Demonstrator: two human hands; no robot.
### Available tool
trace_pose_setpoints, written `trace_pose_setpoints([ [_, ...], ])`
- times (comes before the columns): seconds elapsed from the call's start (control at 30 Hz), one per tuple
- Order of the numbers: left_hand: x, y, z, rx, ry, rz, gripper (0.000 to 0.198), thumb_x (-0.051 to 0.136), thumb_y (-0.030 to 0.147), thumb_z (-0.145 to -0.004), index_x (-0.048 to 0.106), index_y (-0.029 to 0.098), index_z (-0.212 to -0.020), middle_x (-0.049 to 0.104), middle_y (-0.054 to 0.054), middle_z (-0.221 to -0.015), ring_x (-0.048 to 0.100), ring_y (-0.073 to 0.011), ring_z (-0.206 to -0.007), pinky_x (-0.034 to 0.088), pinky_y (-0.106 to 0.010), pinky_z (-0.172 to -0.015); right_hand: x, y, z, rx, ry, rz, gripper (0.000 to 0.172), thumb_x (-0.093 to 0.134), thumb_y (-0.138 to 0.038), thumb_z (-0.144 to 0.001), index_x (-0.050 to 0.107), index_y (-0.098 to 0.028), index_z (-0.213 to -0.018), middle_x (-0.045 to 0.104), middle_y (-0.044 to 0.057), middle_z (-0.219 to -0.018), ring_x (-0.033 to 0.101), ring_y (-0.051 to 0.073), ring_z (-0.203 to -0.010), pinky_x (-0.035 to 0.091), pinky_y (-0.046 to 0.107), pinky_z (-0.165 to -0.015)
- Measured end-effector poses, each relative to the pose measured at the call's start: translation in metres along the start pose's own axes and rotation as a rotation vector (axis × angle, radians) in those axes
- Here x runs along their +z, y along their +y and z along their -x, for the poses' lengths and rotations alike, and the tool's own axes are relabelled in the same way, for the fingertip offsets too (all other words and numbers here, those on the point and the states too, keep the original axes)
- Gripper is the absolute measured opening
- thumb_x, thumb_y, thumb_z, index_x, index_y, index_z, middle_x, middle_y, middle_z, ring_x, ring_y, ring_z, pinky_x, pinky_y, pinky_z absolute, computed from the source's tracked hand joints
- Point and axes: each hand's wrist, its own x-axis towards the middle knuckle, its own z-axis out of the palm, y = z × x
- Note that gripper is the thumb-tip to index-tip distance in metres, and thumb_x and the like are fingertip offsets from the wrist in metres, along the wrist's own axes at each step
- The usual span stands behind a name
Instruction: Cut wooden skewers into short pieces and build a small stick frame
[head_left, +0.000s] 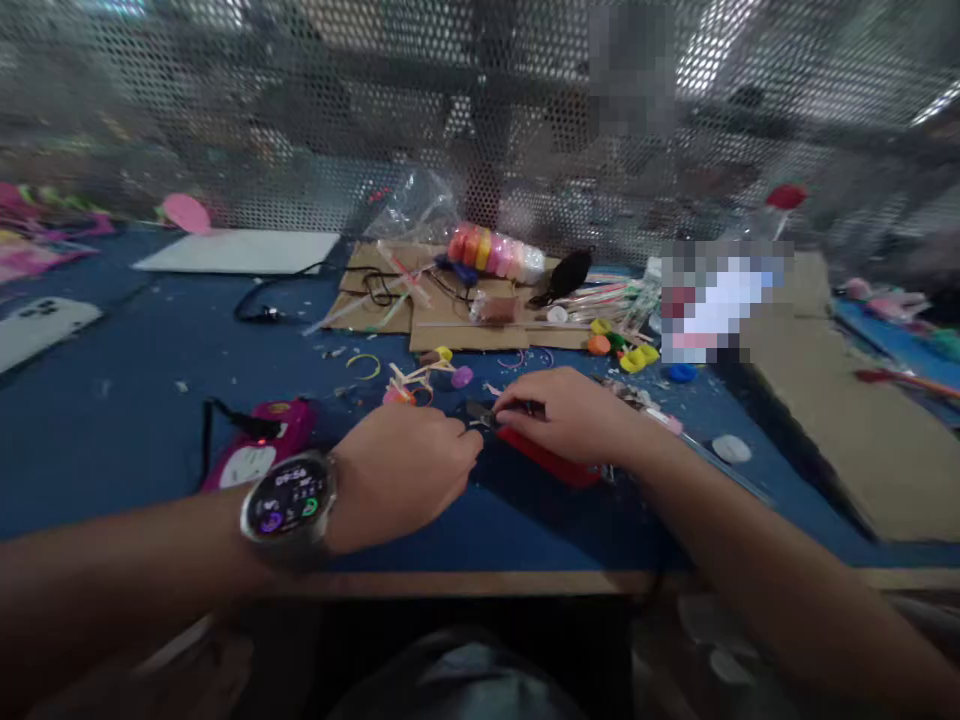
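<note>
My left hand, with a round smartwatch on its wrist, is closed above the table, knuckles up. Whatever its curled fingers hold, if anything, is hidden. Just to its right, my right hand is closed too, thumb and forefinger pinched at a small dark, flat piece too blurred to name. Under the right palm lies a long red object, partly covered by the hand. Beyond the left hand are a loose pile of pale sticks and a purple round bit.
A magenta device with a black cable lies left of my left hand. Cardboard sheets at the back hold a stack of coloured clay pots. Small coloured lids lie at right, near a large cardboard piece. A phone rests far left.
</note>
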Motion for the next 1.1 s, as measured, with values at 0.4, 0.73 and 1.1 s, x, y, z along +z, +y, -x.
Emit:
trace_pose_setpoints([
  [0.4, 0.019, 0.008, 0.003, -0.003, 0.06, 0.076, 0.034, 0.054, 0.039, -0.108, 0.064, 0.022, -0.081, 0.075, -0.005, -0.08, 0.075, -0.0281, -0.076, 0.048, -0.038, -0.062, -0.055, 0.144, -0.04, 0.375, 0.072, 0.425, 0.038, 0.072, -0.04, -0.105, 0.068, -0.02, -0.138, 0.069, 0.012, -0.142, 0.071, 0.028, -0.119, 0.062, 0.05, -0.1],
  [0.73, 0.049, 0.009, 0.009, 0.225, 0.373, 0.354, 0.038, 0.059, 0.038, -0.106, 0.055, 0.022, -0.071, 0.064, 0.002, -0.065, 0.06, -0.0161, -0.059, 0.032, -0.036, -0.057, -0.039, 0.181, -0.066, 0.315, 0.041, 0.574, 0.04, 0.072, -0.04, -0.105, 0.067, -0.02, -0.139, 0.069, 0.012, -0.14, 0.072, 0.028, -0.118, 0.063, 0.05, -0.098],
  [1.1, 0.045, 0.006, 0.006, 0.153, 0.34, 0.588, 0.034, 0.061, 0.036, -0.106, 0.06, 0.022, -0.075, 0.064, 0.004, -0.066, 0.059, -0.013, -0.062, 0.033, -0.033, -0.059, -0.063, 0.115, -0.014, 0.169, 0.536, 0.574, 0.041, 0.046, -0.03, -0.113, 0.075, -0.019, -0.14, 0.077, 0.016, -0.128, 0.071, 0.029, -0.118, 0.055, 0.041, -0.096],
])
